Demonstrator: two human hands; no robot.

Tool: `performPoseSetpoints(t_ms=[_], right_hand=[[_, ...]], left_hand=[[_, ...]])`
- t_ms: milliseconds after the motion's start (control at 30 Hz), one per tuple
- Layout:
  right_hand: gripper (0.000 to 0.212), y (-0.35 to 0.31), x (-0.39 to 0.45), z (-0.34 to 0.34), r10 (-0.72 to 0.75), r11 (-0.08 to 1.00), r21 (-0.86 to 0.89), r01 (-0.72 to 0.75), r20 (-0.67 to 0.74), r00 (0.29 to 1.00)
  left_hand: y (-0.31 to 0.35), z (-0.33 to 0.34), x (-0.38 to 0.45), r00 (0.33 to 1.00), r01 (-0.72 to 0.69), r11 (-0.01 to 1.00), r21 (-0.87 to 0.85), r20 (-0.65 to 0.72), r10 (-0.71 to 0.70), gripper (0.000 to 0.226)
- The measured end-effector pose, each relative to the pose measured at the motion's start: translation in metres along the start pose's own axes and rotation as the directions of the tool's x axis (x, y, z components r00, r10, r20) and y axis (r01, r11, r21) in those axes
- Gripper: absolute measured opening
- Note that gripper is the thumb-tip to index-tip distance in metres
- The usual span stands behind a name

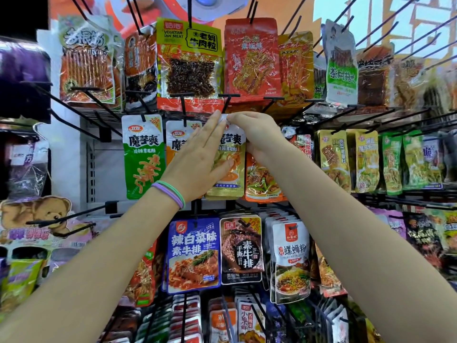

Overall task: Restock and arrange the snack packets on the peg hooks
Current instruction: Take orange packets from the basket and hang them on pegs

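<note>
While both arms reach up to the middle row of the peg display, the left hand [197, 157] lies with straight fingers flat against the front of the yellow-green snack packet [228, 169], its thumb pressing the packet's lower face; this grip is released, not curled round anything. The right hand [257, 134] grasps the same packet, pinching its white top edge at the hang hole between thumb and fingertips, directly below the T-shaped tip of the black peg hook [228, 100]. Whether the hole is already threaded on the hook cannot be told. The packet hangs upright, with a clear window showing pale strips inside. Left of this packet, partly behind the left hand, an orange packet [175, 139] hangs on its own hook, and further left a green packet [143, 157] printed with orange strips hangs upright. Right of the yellow-green packet, behind the right wrist, an orange-edged packet [262, 184] shows a dish with green peppers. Above the yellow-green packet, a yellow-and-red packet [189, 65] holds dark shredded pieces visible through its window. Below it, a blue packet [194, 253] and a black packet [241, 251] hang side by side, touching. Two bands [170, 194], green and purple, circle the left wrist.
</note>
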State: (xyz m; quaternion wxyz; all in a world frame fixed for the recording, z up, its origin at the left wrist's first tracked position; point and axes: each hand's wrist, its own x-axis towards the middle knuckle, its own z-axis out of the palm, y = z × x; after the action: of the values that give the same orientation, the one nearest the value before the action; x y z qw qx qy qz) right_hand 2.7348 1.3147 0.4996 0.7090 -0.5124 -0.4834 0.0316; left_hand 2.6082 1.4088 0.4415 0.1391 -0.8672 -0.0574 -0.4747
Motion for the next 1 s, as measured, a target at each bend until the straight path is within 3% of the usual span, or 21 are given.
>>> performPoseSetpoints(t_ms=[133, 233, 267, 400, 667, 767, 833, 900, 1000], right_hand=[[0.005, -0.003, 0.001, 0.005, 0.072, 0.994, 0.082, -0.071, -0.004, 0.997], [0.037, -0.003, 0.008, 0.010, 0.139, 0.988, 0.074, -0.137, -0.022, 0.990], [0.037, -0.002, 0.010, 0.010, 0.137, 0.988, 0.073, -0.135, -0.029, 0.990], [0.007, -0.002, 0.008, 0.002, 0.080, 0.995, 0.068, -0.079, -0.003, 0.997], [0.007, 0.000, -0.004, -0.005, -0.004, 1.000, 0.029, 0.002, 0.078, 0.997], [0.007, -0.001, -0.006, -0.004, -0.005, 0.999, 0.048, 0.002, 0.061, 0.998], [0.008, -0.003, -0.007, -0.003, 0.005, 0.997, 0.083, -0.010, 0.054, 0.999], [0.007, -0.004, -0.008, -0.004, 0.020, 0.994, 0.106, -0.025, 0.048, 0.999], [0.007, -0.002, -0.007, -0.005, 0.025, 0.992, 0.123, -0.030, 0.046, 0.999]], left_hand=[[0.000, 0.002, 0.001, 1.000, -0.001, 1.000, 0.020, 0.001, 0.001, 0.081], [-0.001, 0.003, 0.002, 1.000, 0.003, 1.000, 0.030, -0.006, -0.003, 0.082], [-0.002, 0.003, 0.002, 1.000, 0.003, 1.000, 0.030, -0.006, -0.002, 0.082], [-0.002, 0.002, 0.000, 1.000, -0.019, 0.998, 0.056, -0.007, 0.019, 0.082], [-0.005, 0.007, -0.005, 1.000, -0.026, 0.999, 0.042, -0.016, 0.026, 0.083], [0.001, 0.005, -0.003, 0.997, 0.017, 0.992, -0.127, -0.066, -0.025, 0.074], [0.007, 0.000, 0.004, 0.971, 0.066, 0.952, -0.300, -0.201, -0.131, 0.063], [0.009, -0.006, 0.018, 0.896, 0.183, 0.847, -0.499, -0.269, -0.352, 0.053], [0.005, -0.010, 0.038, 0.790, 0.339, 0.555, -0.760, -0.090, -0.607, 0.036]])
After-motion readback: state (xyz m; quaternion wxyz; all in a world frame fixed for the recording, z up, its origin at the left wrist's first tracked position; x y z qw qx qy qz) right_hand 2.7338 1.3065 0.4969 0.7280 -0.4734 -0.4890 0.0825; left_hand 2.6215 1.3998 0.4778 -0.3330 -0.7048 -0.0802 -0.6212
